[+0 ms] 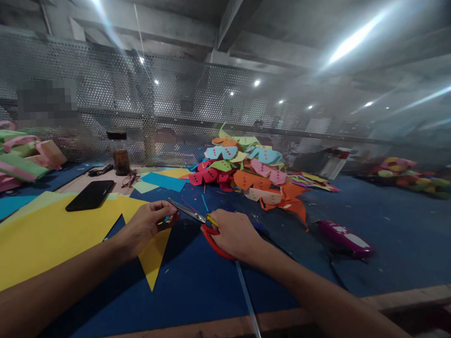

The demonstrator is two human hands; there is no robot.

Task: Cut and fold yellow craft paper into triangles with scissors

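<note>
Scissors (pixel 192 214) with red and yellow handles were at the middle of a blue counter (pixel 201 294), gripped by the right hand (pixel 232 233), their blades pointing left and toward the far side. The left hand (pixel 153 224) was beside the blade tips, its fingers bent in a narrow curl; a tiny scrap showed near them, too small to tell whether it was held. Under the left wrist, yellow paper (pixel 56 236) spread across the left side, one pointed piece (pixel 156 261) jutting toward the near edge. A black phone (pixel 90 196) lay on the paper's far part, with a dark-lidded jar (pixel 120 156) and eyeglasses (pixel 129 179) just beyond. Far of the hands rose a heap of cut paper shapes (pixel 247 163) in orange, pink, green and blue, many marked with rows of dots. To the right lay a purple object (pixel 346 241) with a dark cord. A perforated metal screen (pixel 184 91) stood along the far side.
</note>
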